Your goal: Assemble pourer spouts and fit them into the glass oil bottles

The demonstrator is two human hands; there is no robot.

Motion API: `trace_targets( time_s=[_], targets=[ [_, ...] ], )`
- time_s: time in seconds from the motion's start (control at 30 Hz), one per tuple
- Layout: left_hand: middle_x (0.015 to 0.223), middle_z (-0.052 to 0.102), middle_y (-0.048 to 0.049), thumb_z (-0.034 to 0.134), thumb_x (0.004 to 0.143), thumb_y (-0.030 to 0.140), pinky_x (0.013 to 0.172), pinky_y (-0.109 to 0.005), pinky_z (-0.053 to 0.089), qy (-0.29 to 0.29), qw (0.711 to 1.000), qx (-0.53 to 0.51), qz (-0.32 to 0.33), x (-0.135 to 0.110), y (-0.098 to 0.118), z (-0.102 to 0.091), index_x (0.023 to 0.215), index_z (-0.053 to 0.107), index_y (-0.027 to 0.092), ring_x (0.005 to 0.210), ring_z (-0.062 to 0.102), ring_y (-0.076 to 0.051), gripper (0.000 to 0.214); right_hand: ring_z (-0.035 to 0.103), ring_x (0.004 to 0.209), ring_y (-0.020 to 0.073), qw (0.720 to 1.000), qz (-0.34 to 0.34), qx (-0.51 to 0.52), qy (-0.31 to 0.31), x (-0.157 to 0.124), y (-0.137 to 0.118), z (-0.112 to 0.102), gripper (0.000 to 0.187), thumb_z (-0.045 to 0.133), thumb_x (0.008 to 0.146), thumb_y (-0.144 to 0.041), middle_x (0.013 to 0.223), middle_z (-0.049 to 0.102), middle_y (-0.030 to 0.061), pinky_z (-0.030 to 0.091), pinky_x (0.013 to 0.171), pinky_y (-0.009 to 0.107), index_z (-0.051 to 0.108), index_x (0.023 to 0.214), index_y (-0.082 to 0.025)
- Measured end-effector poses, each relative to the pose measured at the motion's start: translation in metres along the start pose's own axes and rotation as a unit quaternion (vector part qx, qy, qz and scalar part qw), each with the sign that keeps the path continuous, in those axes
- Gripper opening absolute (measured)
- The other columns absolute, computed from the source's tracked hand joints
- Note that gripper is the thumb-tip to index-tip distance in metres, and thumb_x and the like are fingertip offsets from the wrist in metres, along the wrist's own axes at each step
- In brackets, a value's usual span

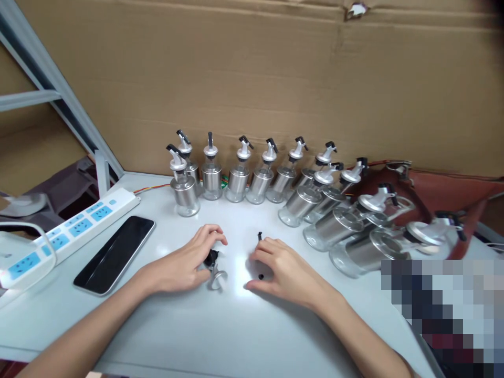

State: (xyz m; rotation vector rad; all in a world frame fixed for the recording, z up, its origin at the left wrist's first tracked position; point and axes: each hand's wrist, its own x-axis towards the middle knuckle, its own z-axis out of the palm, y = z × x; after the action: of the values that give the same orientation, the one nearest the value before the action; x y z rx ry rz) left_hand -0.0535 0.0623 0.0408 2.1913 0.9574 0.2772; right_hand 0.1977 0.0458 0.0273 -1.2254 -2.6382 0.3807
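Note:
A white-and-silver pour spout (pixel 218 279) with a black part (pixel 211 258) lies on the white table. My left hand (pixel 192 262) curves around its left side, fingers and thumb apart; whether the thumb touches it I cannot tell. To the right, my right hand (pixel 281 270) rests low over the tabletop, its thumb spread away from the bent fingers. A small round black piece (pixel 261 276) shows in the gap between that thumb and the fingers. Just beyond the fingertips stands another small black piece (pixel 260 235), partly hidden by the hand.
Several glass-and-steel oil bottles (pixel 238 181) with pour spouts curve along the back and right. On the left lie a phone (pixel 115 254) and a white power strip (pixel 71 231). Cardboard (pixel 236 79) rises behind; a reddish-brown bag (pixel 429 191) sits at the back right.

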Motion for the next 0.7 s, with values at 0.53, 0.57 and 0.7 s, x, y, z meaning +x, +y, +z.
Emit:
trace_targets(
  time_s=[0.53,0.57,0.7],
  targets=[
    [0.106,0.055,-0.0049,0.054,0.088,0.022,0.089,-0.035,0.045,0.007,1.000,0.013,-0.010,0.007,-0.009,0.014,0.104,0.055,0.022,0.099,0.054,-0.023,0.016,0.059,0.081,0.0207,0.992,-0.089,0.028,0.082,-0.001,-0.016,0.013,0.028,0.067,0.086,-0.036,0.088,0.066,0.0071,0.041,0.078,0.035,0.062,0.103,-0.014],
    [0.106,0.056,-0.0051,0.054,0.089,0.023,0.089,-0.035,0.045,0.010,1.000,0.018,-0.006,0.008,-0.008,0.015,0.103,0.056,0.022,0.099,0.054,-0.023,0.015,0.059,0.081,0.0196,0.991,-0.098,0.031,0.085,0.000,-0.018,0.016,0.023,0.065,0.089,-0.031,0.088,0.066,0.0062,0.041,0.077,0.034,0.062,0.104,-0.014],
    [0.102,0.057,-0.0045,0.052,0.091,0.024,0.084,-0.032,0.047,0.019,1.000,0.012,0.002,0.008,-0.006,0.016,0.101,0.059,0.021,0.092,0.057,-0.021,0.013,0.058,0.072,0.0151,0.984,-0.125,0.033,0.126,-0.001,-0.019,0.020,0.011,0.055,0.095,-0.022,0.077,0.065,0.0019,0.039,0.071,0.030,0.064,0.091,-0.017]
  ],
)
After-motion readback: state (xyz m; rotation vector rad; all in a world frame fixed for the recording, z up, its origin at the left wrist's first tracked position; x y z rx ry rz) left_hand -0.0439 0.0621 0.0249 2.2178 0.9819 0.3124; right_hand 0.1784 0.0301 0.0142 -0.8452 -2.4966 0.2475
